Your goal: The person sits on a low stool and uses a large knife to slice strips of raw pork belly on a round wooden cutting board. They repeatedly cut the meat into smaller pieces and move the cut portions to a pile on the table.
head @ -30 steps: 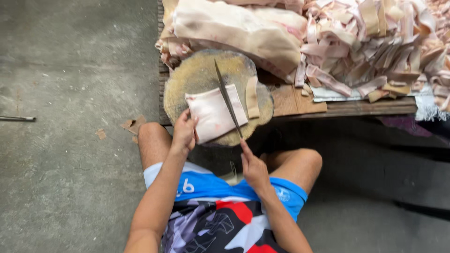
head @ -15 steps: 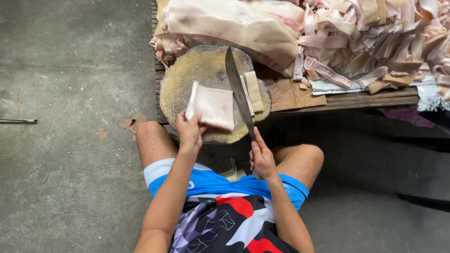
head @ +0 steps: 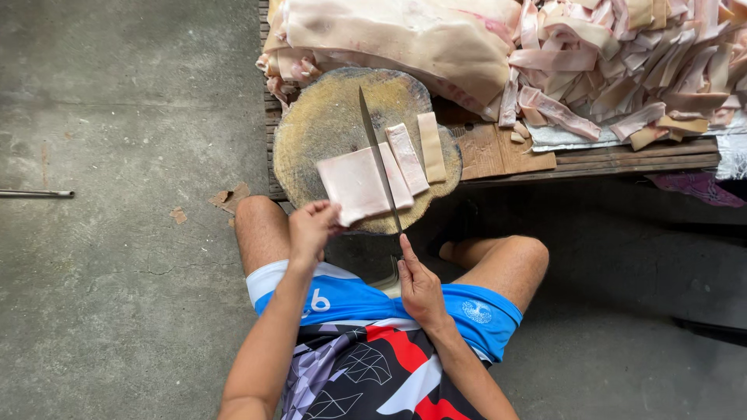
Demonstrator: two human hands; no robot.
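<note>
Two hands work mid-frame; left hand [head: 311,227] fingers pinch the pale slab [head: 354,187]; right hand [head: 420,286] clamps the knife [head: 379,159]; a slip could nick those close fingertips.

A round wooden chopping block [head: 327,124] sits at the edge of a low wooden counter [head: 622,155]. On the block lies a pale square slab of pork skin [head: 352,185]; the left hand [head: 311,227] pinches its near corner with the fingers [head: 331,211]. The right hand [head: 419,284] grips the handle of a long knife [head: 377,155], whose blade lies across the slab's right side. Just right of the blade, two cut strips [head: 420,152] rest on the block. Behind the block, large skin sheets [head: 405,39] are piled — and further right, a heap of cut strips [head: 622,70].
</note>
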